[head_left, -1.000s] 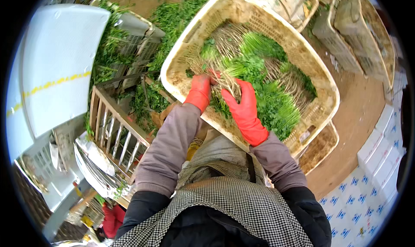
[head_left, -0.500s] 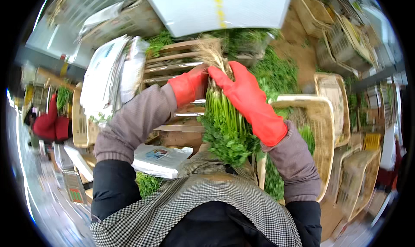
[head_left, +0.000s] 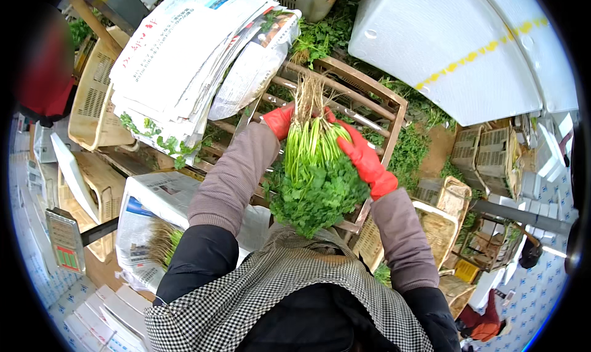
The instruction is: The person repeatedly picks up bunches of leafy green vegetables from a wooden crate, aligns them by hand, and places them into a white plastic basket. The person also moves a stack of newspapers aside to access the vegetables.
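A bunch of leafy green herbs (head_left: 315,179) with pale roots pointing away from me is held in front of my chest. My left hand (head_left: 280,119), in a red rubber glove, grips the stems at the root end on the left side. On the right side my right hand (head_left: 364,158), also red-gloved, wraps around the stems. The leafy end hangs toward my checked apron. Under the bunch stands a wooden slatted crate (head_left: 363,99).
A thick stack of newspapers (head_left: 191,50) lies at upper left, with more newspaper (head_left: 151,207) and another herb bunch (head_left: 163,244) at lower left. A white foam box (head_left: 455,44) sits at upper right. Woven baskets (head_left: 440,222) and plastic crates (head_left: 92,99) stand around.
I have turned away from the big basket of greens toward the newspapers and wooden crate. The bunch, lifted out of the basket, is now held with both hands before my chest.
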